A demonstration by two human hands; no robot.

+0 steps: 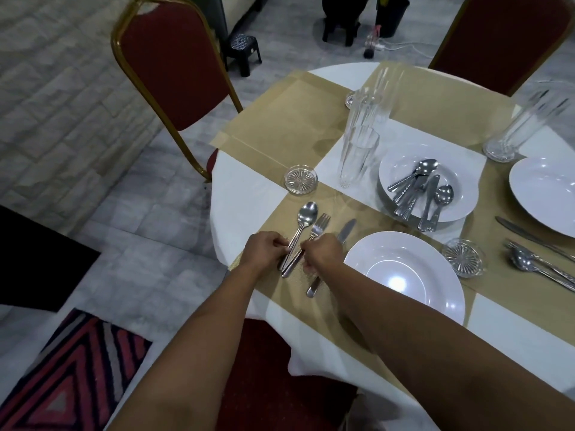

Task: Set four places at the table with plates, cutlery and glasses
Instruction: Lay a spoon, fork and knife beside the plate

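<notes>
Gold woven placemats lie across the white-clothed worktop [236, 194], and on the nearest placemat [280, 293] we work at one setting. Our left hand [267, 248] curls its fingers onto the handle of the spoon [307, 214] and pinches it low down. Our right hand [323, 251] pinches the fork [320, 227] just below its tines. Spoon and fork lie side by side, bowl and tines pointing away from us, their handles close together between our two hands. The knife [346, 232] lies just right of the fork; its blade shows beyond the right hand and its handle end below it, with the hand crossing over its middle. Just right of the knife sits the near plate [404, 275], white and bare.

A glass coaster [301, 178] rests beyond the spoon, and a second coaster [463, 257] sits right of the near plate. Farther in, a second plate [460, 206] holds the spare cutlery [417, 191] in a loose heap. Stacked glasses [361, 144] stand just left of it, and another stack [525, 126] stands farther right. A third plate [547, 194] shows at the right edge, with a second knife [529, 231] and more cutlery [535, 265] laid near it. A red chair [174, 63] with a gold frame stands at the worktop's far left.
</notes>
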